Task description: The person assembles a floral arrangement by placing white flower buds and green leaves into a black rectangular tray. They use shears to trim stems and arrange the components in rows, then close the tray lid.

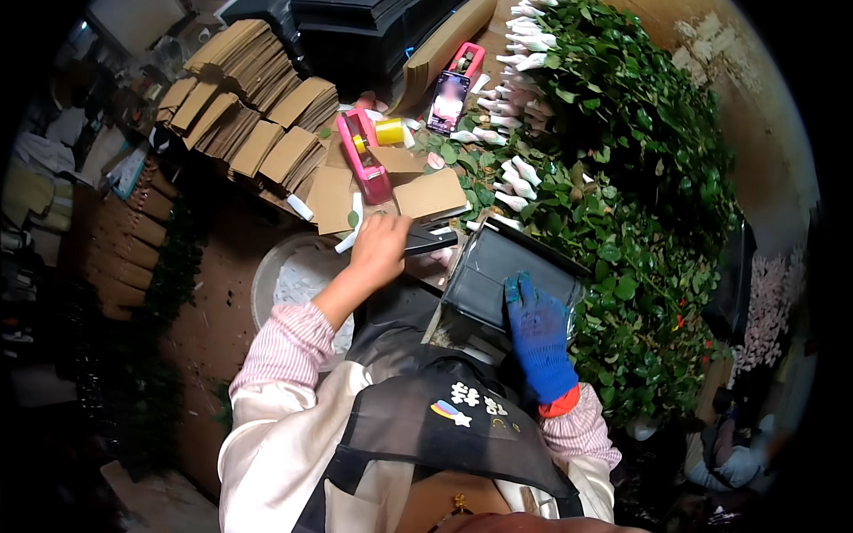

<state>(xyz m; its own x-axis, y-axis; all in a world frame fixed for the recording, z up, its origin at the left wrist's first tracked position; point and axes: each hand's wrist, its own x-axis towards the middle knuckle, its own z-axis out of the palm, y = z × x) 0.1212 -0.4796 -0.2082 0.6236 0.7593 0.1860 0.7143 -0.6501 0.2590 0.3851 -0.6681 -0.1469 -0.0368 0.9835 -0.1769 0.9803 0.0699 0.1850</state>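
Observation:
My bare left hand [382, 249] is closed around a long black tool [431, 241] shaped like a stapler. Part of that tool is hidden by the fingers. Beside this hand lies a pink tape dispenser [364, 160] with yellow tape, resting among cardboard pieces [430, 194]. A white piece [353, 233] shows just past the knuckles. My right hand [538, 329], in a blue knitted glove with an orange-red cuff, lies with its fingers stretched out on a dark grey box-like holder [493, 265]. Its palm side is hidden.
Leafy green stems with white-wrapped buds [533, 40] are heaped at the right. Cardboard stacks [240, 62] stand at the back left. A phone [448, 102] and a red dispenser [467, 59] lie at the back. Below the left forearm stands a round bin [264, 293] holding white scraps.

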